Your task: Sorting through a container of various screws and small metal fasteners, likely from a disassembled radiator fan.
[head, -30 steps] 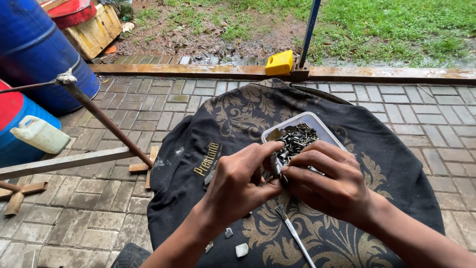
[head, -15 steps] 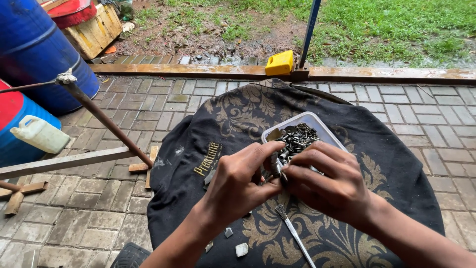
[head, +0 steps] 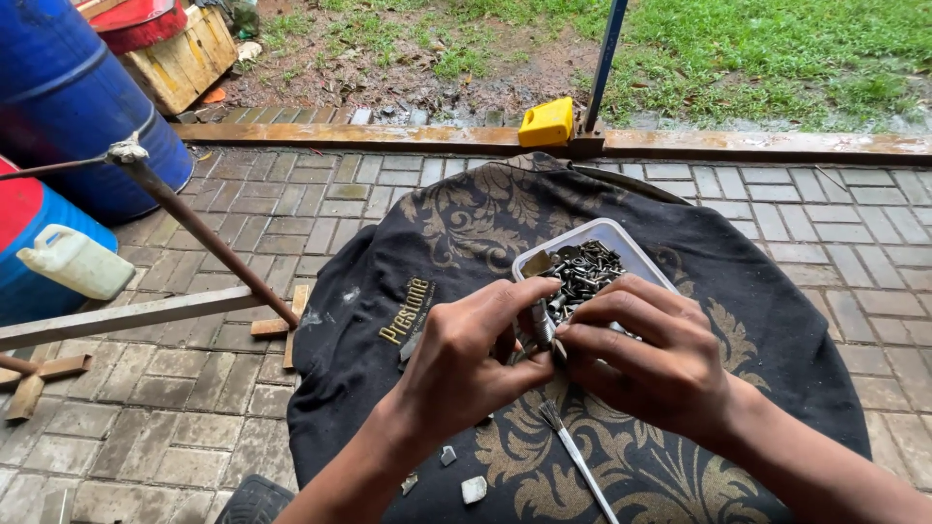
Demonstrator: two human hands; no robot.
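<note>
My left hand (head: 471,359) and my right hand (head: 646,354) meet over a round surface draped in a black cloth with gold patterns (head: 466,233). Between their fingertips they pinch a small metal bolt-like part (head: 542,325). Just behind the hands stands a clear plastic tray (head: 621,241) filled with several small dark screws and bolts (head: 581,272). A thin metal rod with a frayed end (head: 578,456) lies on the cloth below the hands. A few small pale bits (head: 473,488) lie near the cloth's front edge.
Paving bricks (head: 291,184) surround the draped surface. Blue drums (head: 68,92) and a white jug (head: 73,262) stand at left, with rusty metal bars (head: 204,238) leaning across. A yellow block (head: 546,123) and blue pole (head: 604,58) sit by the grass edge behind.
</note>
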